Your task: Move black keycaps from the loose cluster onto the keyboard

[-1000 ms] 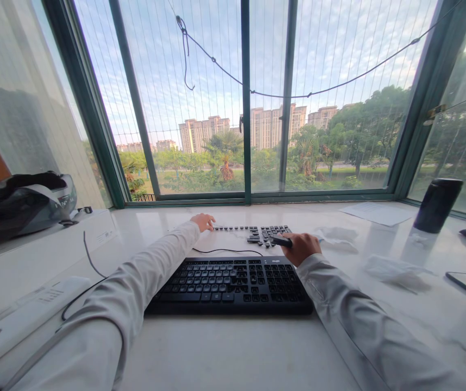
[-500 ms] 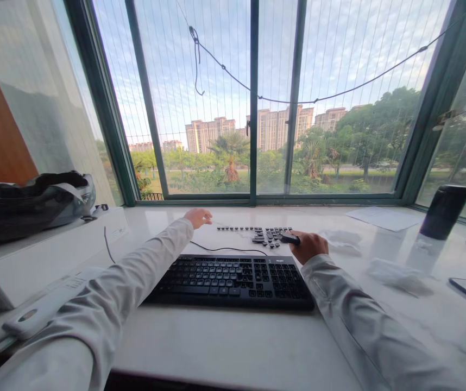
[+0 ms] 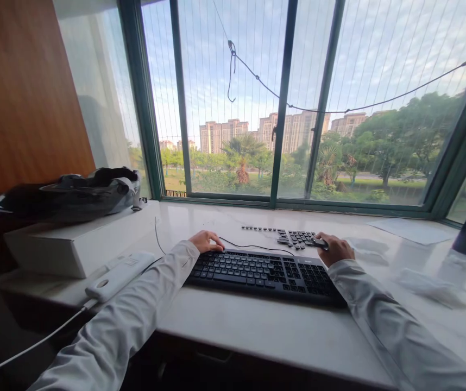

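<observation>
White sill (image 3: 233,331), left hand (image 3: 205,241) pulled back, fingers spread on keyboard (image 3: 257,269), right hand (image 3: 334,250) gripping dark tool (image 3: 319,244)

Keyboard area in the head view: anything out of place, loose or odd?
Yes. Loose black keycaps lie on the white sill behind the keyboard, some in a row, some clustered, so they look pulled off a board. The right hand holds a small dark tool beside them; the left hand rests at the keyboard's far left corner.
</observation>
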The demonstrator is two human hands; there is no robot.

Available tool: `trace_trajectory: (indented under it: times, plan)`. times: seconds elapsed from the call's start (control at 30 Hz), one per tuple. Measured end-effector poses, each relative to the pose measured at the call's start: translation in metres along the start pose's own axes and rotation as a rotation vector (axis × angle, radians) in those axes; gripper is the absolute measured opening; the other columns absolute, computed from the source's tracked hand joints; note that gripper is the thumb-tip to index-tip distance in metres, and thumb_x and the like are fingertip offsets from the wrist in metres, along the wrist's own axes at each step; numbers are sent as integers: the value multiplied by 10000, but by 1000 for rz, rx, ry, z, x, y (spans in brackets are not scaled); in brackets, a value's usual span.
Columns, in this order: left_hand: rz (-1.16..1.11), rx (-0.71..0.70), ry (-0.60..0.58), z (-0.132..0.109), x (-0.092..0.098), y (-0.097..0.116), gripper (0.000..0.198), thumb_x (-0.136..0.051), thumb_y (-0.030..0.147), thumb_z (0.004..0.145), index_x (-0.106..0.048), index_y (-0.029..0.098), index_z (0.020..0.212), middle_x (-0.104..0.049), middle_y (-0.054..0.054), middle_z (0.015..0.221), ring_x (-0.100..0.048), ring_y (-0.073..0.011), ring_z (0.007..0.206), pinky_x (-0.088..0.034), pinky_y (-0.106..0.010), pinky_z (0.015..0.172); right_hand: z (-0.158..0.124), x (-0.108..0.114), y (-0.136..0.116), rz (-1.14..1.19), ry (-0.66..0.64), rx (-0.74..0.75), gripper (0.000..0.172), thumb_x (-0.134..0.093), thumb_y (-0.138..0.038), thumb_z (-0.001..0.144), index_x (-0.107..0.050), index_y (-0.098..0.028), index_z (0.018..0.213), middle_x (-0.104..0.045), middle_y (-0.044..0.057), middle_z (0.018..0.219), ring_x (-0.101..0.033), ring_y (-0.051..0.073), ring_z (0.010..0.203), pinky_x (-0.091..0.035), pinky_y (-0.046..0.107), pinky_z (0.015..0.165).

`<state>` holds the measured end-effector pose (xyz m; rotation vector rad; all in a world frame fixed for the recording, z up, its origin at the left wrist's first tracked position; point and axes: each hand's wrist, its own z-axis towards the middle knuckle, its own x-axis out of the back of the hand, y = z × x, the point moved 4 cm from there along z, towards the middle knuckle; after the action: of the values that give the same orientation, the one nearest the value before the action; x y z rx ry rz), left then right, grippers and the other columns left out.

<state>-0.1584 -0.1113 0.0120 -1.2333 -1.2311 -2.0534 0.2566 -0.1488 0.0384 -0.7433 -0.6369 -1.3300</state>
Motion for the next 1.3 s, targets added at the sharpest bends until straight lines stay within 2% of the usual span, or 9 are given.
trace_trajectory:
  times: [0.17,0.27,0.4,0.5,0.57,0.7,0.8,1.07,1.3]
  plan:
    - [-75,-118,28,2,0,3,368,-663,542,663,-749,259,881,-677,-29,870,-598,-148,780,-422,-226,718,1,5,-12,176,46,-62,156,-474,-323,775,-591,-220,780,-650,63,822,-579,218,793,-373,297,692]
    - [-77,-123,27,0,1,3,373,-683,553,629,-756,261,849,-685,-26,845,-597,-151,751,-423,-231,686,6,6,-33,574,25,-193,315,-448,-482,790,-491,-215,629,-553,40,600,-521,192,614,-360,293,587]
    - [-68,-63,27,-1,3,4,392,-690,567,601,-758,260,835,-700,-22,829,-599,-164,746,-427,-244,688,14,-7,-94,1327,-176,-362,363,-363,-494,823,-295,-238,575,-242,-58,413,-307,125,408,-283,258,442]
    - [-81,-22,7,-1,2,3,416,-696,561,590,-757,241,848,-708,-29,836,-609,-179,770,-432,-256,727,16,-25,-154,1663,-424,-524,322,-382,-389,832,-251,-228,586,-176,-84,391,-223,99,372,-230,225,405]
    - [-106,-10,-6,0,-1,0,426,-699,561,581,-756,236,850,-713,-29,833,-616,-190,809,-434,-262,759,16,-38,-191,1787,-518,-640,318,-383,-368,840,-253,-221,590,-161,-91,377,-206,91,351,-196,211,385]
    - [-164,17,-28,4,-6,-10,430,-693,563,581,-750,241,859,-719,-23,806,-620,-200,866,-429,-273,816,17,-65,-247,1858,-588,-780,355,-394,-407,847,-248,-215,585,-184,-92,360,-205,80,315,-135,203,350]
    - [-180,14,-44,5,-8,-13,442,-689,560,587,-748,230,876,-721,-30,812,-620,-205,879,-427,-278,834,17,-81,-267,1854,-597,-834,380,-392,-410,850,-219,-214,574,-192,-90,350,-212,76,301,-133,202,336]
    - [-180,28,-41,3,-4,-9,458,-703,560,569,-751,217,867,-713,-17,773,-621,-201,812,-434,-274,802,17,-89,-279,1837,-549,-855,381,-375,-379,867,-191,-215,576,-184,-94,330,-186,66,278,-129,194,318]
    - [-179,-6,-29,7,-6,-13,471,-705,562,562,-748,215,877,-708,-42,853,-606,-218,903,-423,-294,838,17,-96,-279,1762,-518,-908,378,-395,-376,861,-193,-219,583,-192,-99,326,-196,60,268,-149,188,307]
